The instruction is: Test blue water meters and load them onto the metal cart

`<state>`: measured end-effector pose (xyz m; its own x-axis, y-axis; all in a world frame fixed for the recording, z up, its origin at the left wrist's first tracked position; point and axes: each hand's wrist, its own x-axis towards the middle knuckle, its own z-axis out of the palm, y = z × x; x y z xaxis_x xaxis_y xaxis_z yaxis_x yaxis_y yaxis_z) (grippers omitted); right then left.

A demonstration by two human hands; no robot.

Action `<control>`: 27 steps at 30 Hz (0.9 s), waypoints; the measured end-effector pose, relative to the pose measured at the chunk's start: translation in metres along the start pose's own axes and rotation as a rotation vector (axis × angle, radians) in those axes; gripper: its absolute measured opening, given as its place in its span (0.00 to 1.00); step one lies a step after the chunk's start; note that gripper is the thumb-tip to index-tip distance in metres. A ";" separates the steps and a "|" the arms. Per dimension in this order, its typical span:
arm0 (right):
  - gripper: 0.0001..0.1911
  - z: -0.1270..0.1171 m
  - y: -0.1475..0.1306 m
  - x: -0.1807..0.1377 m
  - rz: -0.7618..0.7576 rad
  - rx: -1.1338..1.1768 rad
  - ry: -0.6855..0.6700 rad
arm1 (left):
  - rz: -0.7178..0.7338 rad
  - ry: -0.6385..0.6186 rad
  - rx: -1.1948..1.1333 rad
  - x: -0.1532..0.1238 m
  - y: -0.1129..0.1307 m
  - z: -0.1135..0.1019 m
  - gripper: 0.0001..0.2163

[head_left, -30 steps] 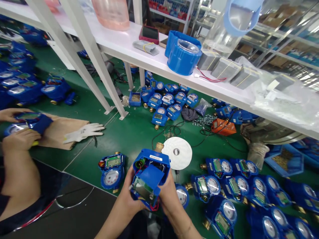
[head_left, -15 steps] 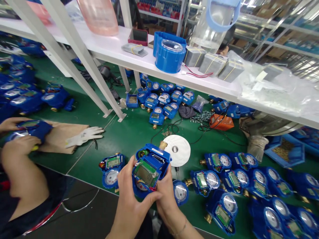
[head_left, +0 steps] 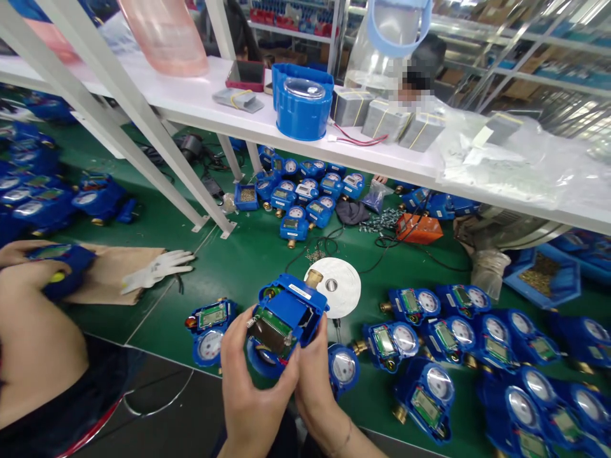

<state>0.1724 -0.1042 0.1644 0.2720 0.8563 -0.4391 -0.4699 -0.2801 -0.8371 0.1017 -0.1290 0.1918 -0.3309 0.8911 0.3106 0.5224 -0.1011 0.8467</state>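
Note:
Both hands hold a blue water meter [head_left: 298, 287] with its housing uncovered above the bench edge. My left hand [head_left: 252, 381] is closed around its left side, thumb at the lower edge of the green circuit board [head_left: 270, 332]. The board's dark display faces me at a tilt. My right hand [head_left: 316, 375] grips the right side and underside; some of its fingers are hidden. A brass fitting [head_left: 314, 278] sticks out at the meter's far end. Close by on the left lies another opened meter [head_left: 210, 327], and a round-dialled meter [head_left: 344, 367] sits just right of my right hand.
A white disc [head_left: 346, 289] lies behind the held meter. Several opened meters [head_left: 449, 340] cover the bench at right, near a blue bin of small brass-coloured parts [head_left: 541, 277]. A white shelf [head_left: 191, 105] crosses overhead. At left, another person's arm [head_left: 38, 343] reaches toward a meter beside a glove [head_left: 157, 270].
The held meter has tipped, and its circuit board sits at a steeper angle with a darker display. My left thumb has moved up onto the board's edge. The other person's arm has shifted.

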 end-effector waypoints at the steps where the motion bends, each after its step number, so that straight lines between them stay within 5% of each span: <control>1: 0.39 0.000 0.000 0.000 -0.008 0.002 0.009 | -0.002 -0.003 0.001 -0.001 0.000 0.001 0.36; 9: 0.34 -0.007 -0.002 0.000 -0.081 -0.069 0.031 | 0.004 0.001 -0.046 -0.005 -0.006 0.017 0.36; 17: 0.47 -0.009 -0.005 -0.005 0.116 0.206 -0.040 | 0.172 -0.095 0.057 0.004 -0.015 0.022 0.39; 27: 0.48 -0.011 0.000 0.003 0.023 0.168 -0.032 | 0.144 -0.123 -0.015 0.005 -0.033 0.029 0.45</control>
<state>0.1825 -0.1067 0.1598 0.2336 0.8645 -0.4450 -0.6099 -0.2261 -0.7595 0.1060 -0.1085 0.1526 -0.1547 0.9142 0.3745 0.5457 -0.2369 0.8038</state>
